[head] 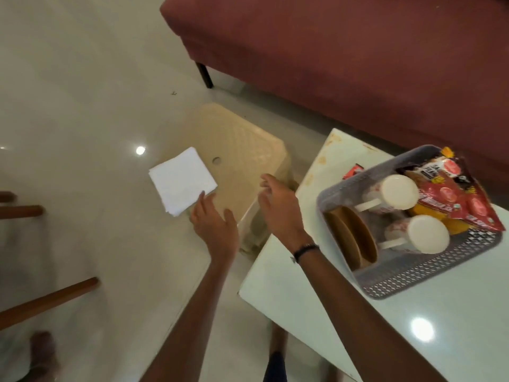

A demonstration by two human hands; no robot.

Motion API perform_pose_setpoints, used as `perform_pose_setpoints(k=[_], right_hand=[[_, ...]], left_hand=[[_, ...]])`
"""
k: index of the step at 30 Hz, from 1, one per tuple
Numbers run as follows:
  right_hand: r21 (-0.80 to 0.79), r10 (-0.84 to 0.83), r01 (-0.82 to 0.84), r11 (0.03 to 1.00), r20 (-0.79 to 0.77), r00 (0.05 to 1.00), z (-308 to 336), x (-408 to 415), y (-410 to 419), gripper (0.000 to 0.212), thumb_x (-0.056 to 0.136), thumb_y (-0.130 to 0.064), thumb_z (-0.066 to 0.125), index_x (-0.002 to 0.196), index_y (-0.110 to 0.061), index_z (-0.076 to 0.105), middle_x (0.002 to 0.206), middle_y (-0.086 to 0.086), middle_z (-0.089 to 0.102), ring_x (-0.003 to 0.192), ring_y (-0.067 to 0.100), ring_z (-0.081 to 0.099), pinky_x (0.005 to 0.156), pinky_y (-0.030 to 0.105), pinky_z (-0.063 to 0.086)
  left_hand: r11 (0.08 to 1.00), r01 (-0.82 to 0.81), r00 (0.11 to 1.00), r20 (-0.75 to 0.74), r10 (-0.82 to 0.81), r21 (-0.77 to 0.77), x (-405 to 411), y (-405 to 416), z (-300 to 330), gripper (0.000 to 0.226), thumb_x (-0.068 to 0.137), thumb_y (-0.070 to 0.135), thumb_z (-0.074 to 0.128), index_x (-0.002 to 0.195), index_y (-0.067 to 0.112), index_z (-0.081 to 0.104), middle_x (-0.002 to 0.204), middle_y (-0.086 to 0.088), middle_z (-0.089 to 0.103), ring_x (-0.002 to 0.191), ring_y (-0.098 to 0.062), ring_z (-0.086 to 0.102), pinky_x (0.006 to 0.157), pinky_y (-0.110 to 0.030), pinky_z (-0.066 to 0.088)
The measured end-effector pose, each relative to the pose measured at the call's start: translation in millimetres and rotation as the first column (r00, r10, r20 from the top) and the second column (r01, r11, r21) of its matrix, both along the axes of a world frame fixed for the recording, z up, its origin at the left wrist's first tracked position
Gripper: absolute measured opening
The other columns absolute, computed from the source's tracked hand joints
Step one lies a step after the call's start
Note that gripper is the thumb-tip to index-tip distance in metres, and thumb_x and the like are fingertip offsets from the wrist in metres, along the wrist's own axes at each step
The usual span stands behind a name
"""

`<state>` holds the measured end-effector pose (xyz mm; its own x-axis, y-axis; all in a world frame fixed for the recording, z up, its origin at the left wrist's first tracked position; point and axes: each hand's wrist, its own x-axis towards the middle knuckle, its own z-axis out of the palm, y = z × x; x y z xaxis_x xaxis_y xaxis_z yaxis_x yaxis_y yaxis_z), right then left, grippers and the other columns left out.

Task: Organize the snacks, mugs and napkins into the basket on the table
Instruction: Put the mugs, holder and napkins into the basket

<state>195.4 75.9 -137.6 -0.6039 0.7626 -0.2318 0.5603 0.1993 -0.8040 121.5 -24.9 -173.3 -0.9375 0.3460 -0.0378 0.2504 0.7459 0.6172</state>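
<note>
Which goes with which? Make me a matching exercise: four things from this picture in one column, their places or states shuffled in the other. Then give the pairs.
Things:
1. napkins
2. mugs
3. snack packets
4. left hand

Places or states:
A. lying on their sides in the basket
B. stacked on the beige stool
C. open, fingertips at the stack's near edge
D. against the basket's far side, poking above the rim

Pairs: 1-B, 2-A, 3-D, 4-C
</note>
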Motion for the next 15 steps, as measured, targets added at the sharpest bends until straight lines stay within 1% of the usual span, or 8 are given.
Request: perform_pose_setpoints(k=[1, 3, 5, 6, 7, 9, 11, 15], right_hand=[[-0.027, -0.011, 0.011, 1.000, -0.006, 1.000, -2.0, -14.4, 1.5, 0.040, 0.091, -0.012, 0.045, 0.131, -0.012, 0.050, 0.126, 0.007, 0.062, 0.113, 0.022, 0.058, 0.097, 0.035, 0.047], [-0.081, -0.011, 0.012, 0.997, 0.012, 1.000, -7.5, -31.7, 4.9, 0.040, 0.090, -0.011, 0.048, 0.130, -0.010, 0.050, 0.125, 0.007, 0.061, 0.114, 0.022, 0.058, 0.099, 0.036, 0.046], [-0.134, 0.071, -0.066, 0.989, 0.033, 0.997, -44.3, -117.0, -33.5, 0.039, 0.089, -0.013, 0.054, 0.128, -0.009, 0.051, 0.124, 0.007, 0.060, 0.113, 0.022, 0.056, 0.098, 0.038, 0.046], [-0.158, 0.054, -0.049, 0.986, 0.032, 0.998, -43.8, -124.0, -30.8, 0.038, 0.088, -0.015, 0.057, 0.125, -0.009, 0.052, 0.123, 0.008, 0.059, 0.112, 0.022, 0.056, 0.096, 0.037, 0.047], [-0.159, 0.028, -0.024, 0.987, 0.023, 0.999, -46.7, -131.8, -29.0, 0.037, 0.087, -0.016, 0.059, 0.123, -0.008, 0.053, 0.121, 0.008, 0.058, 0.110, 0.023, 0.055, 0.093, 0.035, 0.047], [-0.121, -0.004, 0.007, 0.993, 0.029, 1.000, -55.3, -145.5, -24.9, 0.034, 0.086, -0.018, 0.061, 0.116, -0.006, 0.053, 0.116, 0.008, 0.055, 0.104, 0.023, 0.051, 0.086, 0.033, 0.043], [-0.086, 0.010, -0.005, 0.996, 0.062, 0.998, -70.0, -162.0, -26.9, 0.036, 0.084, -0.021, 0.062, 0.114, -0.003, 0.053, 0.113, 0.007, 0.051, 0.099, 0.021, 0.044, 0.084, 0.031, 0.040], [0.017, 0.062, -0.065, 0.998, 0.143, 0.988, -90.3, -180.0, -33.4, 0.046, 0.081, -0.023, 0.067, 0.120, -0.005, 0.050, 0.127, 0.010, 0.047, 0.113, 0.026, 0.043, 0.096, 0.032, 0.042]], left_hand=[[0.999, -0.036, 0.999, 0.002, 0.036, 0.004, -11.5, -2.6, -0.5, 0.047, 0.077, 0.020, 0.049, 0.122, 0.006, 0.053, 0.136, -0.016, 0.049, 0.120, -0.040, 0.043, 0.095, -0.049, 0.039], [0.994, -0.102, 0.995, 0.018, 0.102, 0.033, -26.1, -3.1, 1.7, 0.045, 0.079, 0.020, 0.047, 0.120, 0.001, 0.051, 0.132, -0.020, 0.050, 0.119, -0.042, 0.044, 0.098, -0.048, 0.036], [0.959, -0.282, 0.958, 0.049, 0.281, 0.011, -96.3, -44.1, -36.8, 0.045, 0.080, 0.018, 0.050, 0.120, -0.004, 0.049, 0.128, -0.023, 0.051, 0.120, -0.041, 0.045, 0.104, -0.045, 0.029], [0.953, -0.304, 0.951, 0.056, 0.303, 0.010, -105.2, -42.4, -38.9, 0.045, 0.082, 0.016, 0.053, 0.122, -0.005, 0.047, 0.128, -0.023, 0.050, 0.122, -0.040, 0.044, 0.105, -0.043, 0.027], [0.949, -0.316, 0.945, 0.093, 0.314, 0.011, -111.9, -42.3, -38.7, 0.046, 0.083, 0.014, 0.056, 0.124, -0.005, 0.045, 0.131, -0.023, 0.048, 0.123, -0.039, 0.042, 0.106, -0.041, 0.027], [0.945, -0.328, 0.932, 0.170, 0.320, 0.020, -116.9, -34.7, -32.3, 0.051, 0.085, 0.014, 0.059, 0.129, -0.003, 0.040, 0.136, -0.022, 0.043, 0.125, -0.039, 0.039, 0.103, -0.037, 0.028], [0.938, -0.346, 0.916, 0.221, 0.334, 0.015, -130.0, -31.0, -38.6, 0.054, 0.085, 0.016, 0.061, 0.131, -0.001, 0.038, 0.137, -0.021, 0.041, 0.124, -0.040, 0.041, 0.102, -0.039, 0.032], [0.920, -0.389, 0.877, 0.323, 0.356, 0.040, -146.7, -27.6, -55.6, 0.052, 0.083, 0.014, 0.063, 0.128, 0.006, 0.038, 0.134, -0.018, 0.041, 0.117, -0.038, 0.048, 0.096, -0.042, 0.044]])
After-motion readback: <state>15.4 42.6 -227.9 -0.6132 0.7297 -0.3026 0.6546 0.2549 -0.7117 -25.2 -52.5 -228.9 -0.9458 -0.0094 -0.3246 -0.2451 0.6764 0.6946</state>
